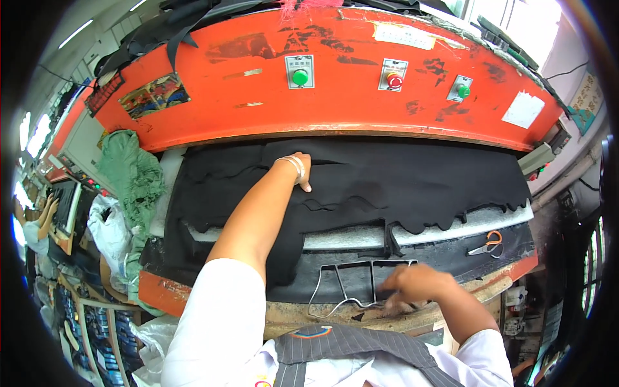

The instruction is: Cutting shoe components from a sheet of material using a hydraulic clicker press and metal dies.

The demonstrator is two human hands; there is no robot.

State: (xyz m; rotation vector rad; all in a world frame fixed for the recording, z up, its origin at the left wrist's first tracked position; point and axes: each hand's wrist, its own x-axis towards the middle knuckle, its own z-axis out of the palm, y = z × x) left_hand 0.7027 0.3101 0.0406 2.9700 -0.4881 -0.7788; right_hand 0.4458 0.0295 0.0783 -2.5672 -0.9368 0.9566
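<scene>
A wide black sheet of leather-like material [412,174] lies across the pale press bed [342,238], with cut slits and a jagged near edge. My left hand [300,171] rests on it near a slit, thumb spread away from the other fingers, which are mostly hidden. Close to the bed's front edge lies a thin metal cutting die [345,263], an open frame with crossbars and a wavy near side. Over its right end is my right hand [412,285], blurred by motion; whether its fingers grip the die cannot be made out.
Orange-handled scissors [489,244] lie at the right of the bed. Behind stands the orange press beam [245,71] with a green button [300,77], a red button [394,80] and another green one. Green cloth [132,177] hangs at left. Another person's arm [46,216] is at far left.
</scene>
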